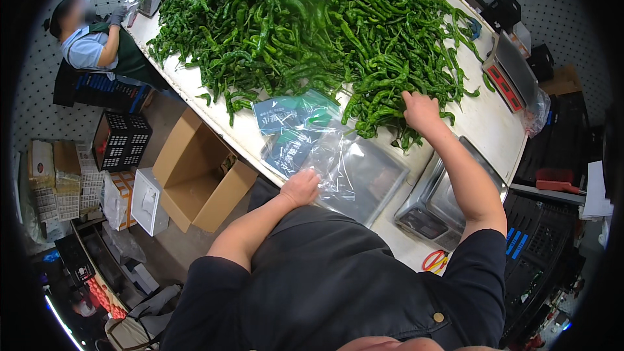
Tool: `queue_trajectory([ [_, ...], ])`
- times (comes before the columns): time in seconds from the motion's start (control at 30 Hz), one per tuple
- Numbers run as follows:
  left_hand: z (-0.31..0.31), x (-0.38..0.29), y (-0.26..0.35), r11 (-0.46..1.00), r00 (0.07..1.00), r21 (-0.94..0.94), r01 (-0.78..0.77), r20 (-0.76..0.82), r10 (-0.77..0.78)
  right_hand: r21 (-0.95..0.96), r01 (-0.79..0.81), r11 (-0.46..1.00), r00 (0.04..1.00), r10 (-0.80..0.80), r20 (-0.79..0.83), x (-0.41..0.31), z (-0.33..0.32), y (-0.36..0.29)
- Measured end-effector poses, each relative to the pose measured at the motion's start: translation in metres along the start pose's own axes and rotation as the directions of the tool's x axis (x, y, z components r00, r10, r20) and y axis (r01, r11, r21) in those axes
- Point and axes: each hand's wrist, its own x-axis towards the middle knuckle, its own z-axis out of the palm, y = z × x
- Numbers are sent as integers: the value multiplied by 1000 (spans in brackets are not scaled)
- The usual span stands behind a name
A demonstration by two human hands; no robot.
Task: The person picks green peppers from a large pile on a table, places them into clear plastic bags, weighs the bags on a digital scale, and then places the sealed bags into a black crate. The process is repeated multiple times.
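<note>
A large heap of long green peppers (292,24) covers much of the white table (475,151). My right hand (421,109) reaches into the near right edge of the heap, its fingertips among the peppers; whether it grips any is hidden. My left hand (301,187) is closed on the edge of a clear plastic bag (331,161) at the table's front edge. Printed blue-green plastic bags (280,114) lie just beyond that hand, some partly under the clear one. More clear plastic sheets (373,178) lie flat between my body and the peppers.
A steel-topped scale (424,222) stands right of the bags, near red and yellow scissors (435,261). Another scale (504,80) sits at the far right edge. An open cardboard box (195,175) is at left. A gloved co-worker (97,46) stands across the table's left side.
</note>
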Motion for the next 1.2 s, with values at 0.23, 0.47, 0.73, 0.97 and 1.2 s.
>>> queue_trajectory([
  [0.23,0,0,0,1000,1000,-2,-12,2,12,287,159,945,902,-21,-432,44,-17,-30],
  [0.47,-6,5,6,1000,996,18,-19,-87,21,35,249,968,932,-229,-280,57,39,-83],
  [0.73,-2,2,1,1000,1000,25,-10,-7,10,-21,242,970,894,-232,-384,12,50,-27],
  [0.97,2,2,0,1000,999,14,-22,-49,22,493,85,866,945,87,-315,-12,31,12],
  [1.2,-2,3,2,999,999,47,-24,-42,26,699,-55,713,913,320,-254,24,-6,-8],
])
